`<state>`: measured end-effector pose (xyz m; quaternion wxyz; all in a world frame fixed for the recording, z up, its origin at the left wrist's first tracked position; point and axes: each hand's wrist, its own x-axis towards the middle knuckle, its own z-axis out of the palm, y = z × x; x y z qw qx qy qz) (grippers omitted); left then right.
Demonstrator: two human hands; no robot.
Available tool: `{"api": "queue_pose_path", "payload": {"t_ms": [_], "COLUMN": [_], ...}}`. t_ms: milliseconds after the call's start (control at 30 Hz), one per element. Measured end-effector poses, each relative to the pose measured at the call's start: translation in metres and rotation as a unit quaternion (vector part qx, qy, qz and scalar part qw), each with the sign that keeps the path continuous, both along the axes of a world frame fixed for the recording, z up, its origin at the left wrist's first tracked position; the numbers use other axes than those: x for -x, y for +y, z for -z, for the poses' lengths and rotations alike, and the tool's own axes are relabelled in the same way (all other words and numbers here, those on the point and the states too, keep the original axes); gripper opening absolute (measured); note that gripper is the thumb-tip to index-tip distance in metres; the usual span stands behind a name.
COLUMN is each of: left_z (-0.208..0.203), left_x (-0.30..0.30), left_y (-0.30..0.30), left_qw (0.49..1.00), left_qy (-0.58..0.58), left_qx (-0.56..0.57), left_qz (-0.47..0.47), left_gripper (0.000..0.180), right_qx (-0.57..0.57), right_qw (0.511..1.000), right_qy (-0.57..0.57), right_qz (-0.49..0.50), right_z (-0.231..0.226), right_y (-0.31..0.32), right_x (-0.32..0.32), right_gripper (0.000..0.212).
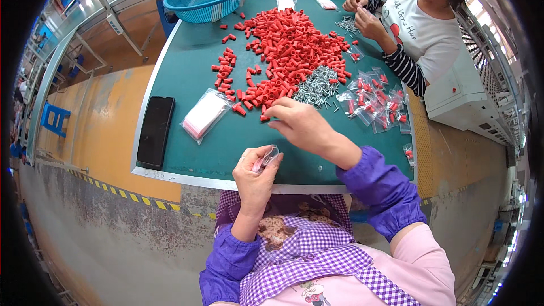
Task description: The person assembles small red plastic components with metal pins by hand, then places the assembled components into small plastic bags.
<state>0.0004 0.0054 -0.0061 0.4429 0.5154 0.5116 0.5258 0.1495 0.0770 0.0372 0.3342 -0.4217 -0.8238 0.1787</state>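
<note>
My left hand (pixel 254 178) is closed around a small clear plastic bag (pixel 271 156), held upright just over the table's near edge. My right hand (pixel 303 124) reaches to the front of a heap of red plastic sleeves (pixel 289 39). Its bent fingertips close at a single red plastic sleeve (pixel 264 118); the exact contact is partly hidden. Right behind this hand lies a pile of silver screws (pixel 318 86). A packet of flat clear bags (pixel 205 113) rests on the table to the left of the heap.
A black phone (pixel 156 131) lies at the left edge of the green table (pixel 192 73). Filled bags (pixel 377 99) lie to the right. A blue basket (pixel 208 0) stands at the far left corner. Across the right side, a co-worker's hands (pixel 362 14) hold something small near more screws (pixel 348 25).
</note>
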Motion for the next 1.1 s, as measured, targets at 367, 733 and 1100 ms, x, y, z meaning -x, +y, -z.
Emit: {"api": "queue_pose_path", "payload": {"t_ms": [367,733,1100], "left_z": [0.005,0.007,0.006], "left_x": [0.011,0.018,0.021], "left_y": [0.005,0.014,0.014], "left_qw": [0.999,0.999,0.997], "left_qy": [-0.028,0.017,-0.018], "left_qx": [0.016,0.013,0.043], "left_qz": [-0.034,-0.047,-0.055], "left_gripper": [0.016,0.017,0.017], "right_qx": [-0.012,-0.003,-0.031], "right_qw": [0.959,0.993,0.994], "right_qy": [-0.269,-0.11,-0.104], "right_qz": [0.083,0.051,-0.011], "right_z": [0.024,0.011,-0.008], "right_y": [0.028,0.022,0.019], "right_x": [0.028,-0.006,0.01], "right_gripper": [0.009,0.017,0.01]}}
